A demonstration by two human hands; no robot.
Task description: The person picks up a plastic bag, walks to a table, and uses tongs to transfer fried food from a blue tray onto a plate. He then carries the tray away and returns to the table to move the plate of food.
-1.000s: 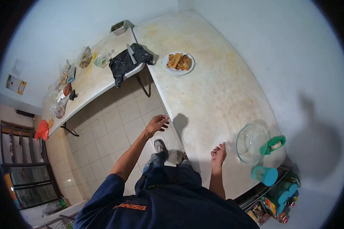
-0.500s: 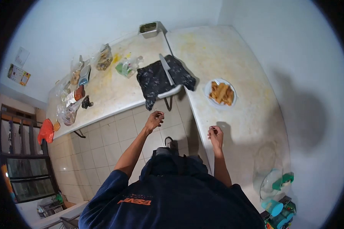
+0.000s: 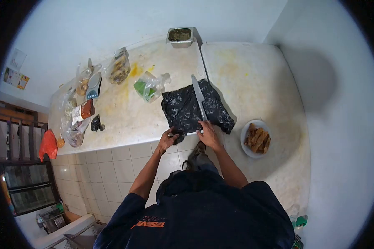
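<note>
Both my hands have come in from mid-air to the black bag (image 3: 194, 108) at the counter's (image 3: 124, 120) near edge, left hand (image 3: 168, 140) pinching its corner, right hand (image 3: 208, 133) gripping the knife (image 3: 199, 99) handle, whose blade could slice bag or fingers if it slips.

black bag (image 3: 187, 108): crinkly glossy plastic | knife (image 3: 199, 97): metal blade | counter (image 3: 129, 112): matt, stained

1. Your knife (image 3: 198, 99) lies on the bag (image 3: 195, 110), at the table's (image 3: 129, 120) near edge.
2. The plate (image 3: 257, 139) sits right of the bag.
3. The tray (image 3: 179, 36) stands far behind it.
</note>
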